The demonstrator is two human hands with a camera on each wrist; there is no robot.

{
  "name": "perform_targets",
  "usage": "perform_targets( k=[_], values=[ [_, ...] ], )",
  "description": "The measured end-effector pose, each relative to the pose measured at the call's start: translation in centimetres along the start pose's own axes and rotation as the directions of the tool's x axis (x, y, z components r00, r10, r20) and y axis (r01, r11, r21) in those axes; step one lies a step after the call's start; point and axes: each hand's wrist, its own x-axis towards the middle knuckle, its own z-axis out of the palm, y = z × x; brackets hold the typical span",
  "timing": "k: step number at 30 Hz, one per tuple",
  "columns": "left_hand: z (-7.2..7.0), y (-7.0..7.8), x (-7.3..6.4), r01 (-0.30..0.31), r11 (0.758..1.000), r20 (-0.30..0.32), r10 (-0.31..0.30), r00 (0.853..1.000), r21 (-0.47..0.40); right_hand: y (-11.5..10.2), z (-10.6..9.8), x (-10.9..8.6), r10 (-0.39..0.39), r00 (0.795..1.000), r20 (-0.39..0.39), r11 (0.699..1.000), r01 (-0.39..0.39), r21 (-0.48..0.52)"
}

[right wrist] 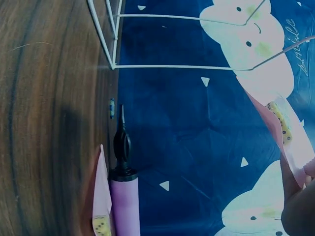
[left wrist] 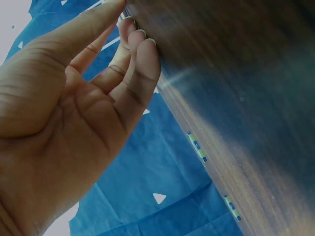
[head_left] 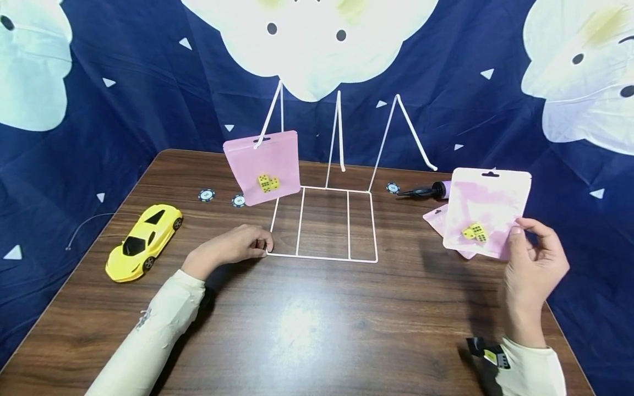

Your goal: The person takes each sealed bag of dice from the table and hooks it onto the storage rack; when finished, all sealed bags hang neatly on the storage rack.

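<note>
Right hand (head_left: 535, 269): grip pinching an edge of the dice-filled pink bag (head_left: 487, 209), 3 o'clock in head view. Left hand (head_left: 239, 243): grip holding the white wire rack (head_left: 323, 257) at its 8 o'clock corner; a similar bag (head_left: 262, 165) hangs near 10 o'clock. Blue backdrop (right wrist: 216, 128) reads "smile"; numerals on a poker chip (head_left: 206, 195), 9 o'clock, too small to confirm.

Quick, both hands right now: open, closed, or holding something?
Left hand: closed, pinching the white wire rack at its near left corner.
Right hand: closed, holding a pink pouch by its lower right edge.
</note>
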Motion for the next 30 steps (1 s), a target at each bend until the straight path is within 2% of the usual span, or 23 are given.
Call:
perform_targets(
  k=[1, 4, 8, 14, 19, 21, 25, 28, 30],
  values=[
    [-0.3, 0.7, -0.1, 0.014, 1.000, 0.012, -0.015, 1.000, 0.010, -0.1, 0.0, 0.0, -0.011, 1.000, 0.001, 1.000, 0.011, -0.009],
    [-0.3, 0.8, -0.1, 0.021, 1.000, 0.013, -0.021, 1.000, 0.005, -0.2, 0.1, 0.0, -0.024, 1.000, -0.004, 1.000, 0.024, 0.005],
    [-0.4, 1.0, -0.1, 0.024, 1.000, 0.016, -0.024, 1.000, -0.001, -0.5, 0.6, 0.0, 0.003, 0.999, -0.037, 0.996, 0.000, 0.086],
    [-0.4, 1.0, -0.1, 0.014, 1.000, 0.010, -0.014, 1.000, 0.013, -1.5, 1.4, -0.1, -0.024, 0.995, -0.092, 0.987, 0.038, 0.158],
    [-0.4, 0.7, -0.1, -0.003, 1.000, 0.003, 0.003, 1.000, 0.002, -2.4, 1.9, -0.3, -0.053, 0.992, -0.118, 0.986, 0.071, 0.152],
    [-0.3, 0.2, -0.1, -0.019, 1.000, 0.000, 0.019, 1.000, -0.013, -2.7, 2.1, -0.4, -0.054, 0.991, -0.126, 0.987, 0.072, 0.145],
    [0.8, -2.5, 0.3, -0.074, 0.997, -0.034, 0.073, 0.997, -0.025, -3.0, 2.6, -0.7, -0.053, 0.990, -0.129, 0.982, 0.076, 0.174],
    [1.5, -4.1, 0.6, -0.093, 0.995, -0.041, 0.092, 0.995, -0.028, -3.3, 3.2, -1.0, -0.055, 0.990, -0.131, 0.975, 0.082, 0.205],
    [1.8, -4.5, 0.7, -0.098, 0.995, -0.040, 0.097, 0.994, -0.023, -3.5, 3.5, -1.1, -0.057, 0.990, -0.128, 0.969, 0.086, 0.232]
  ],
)
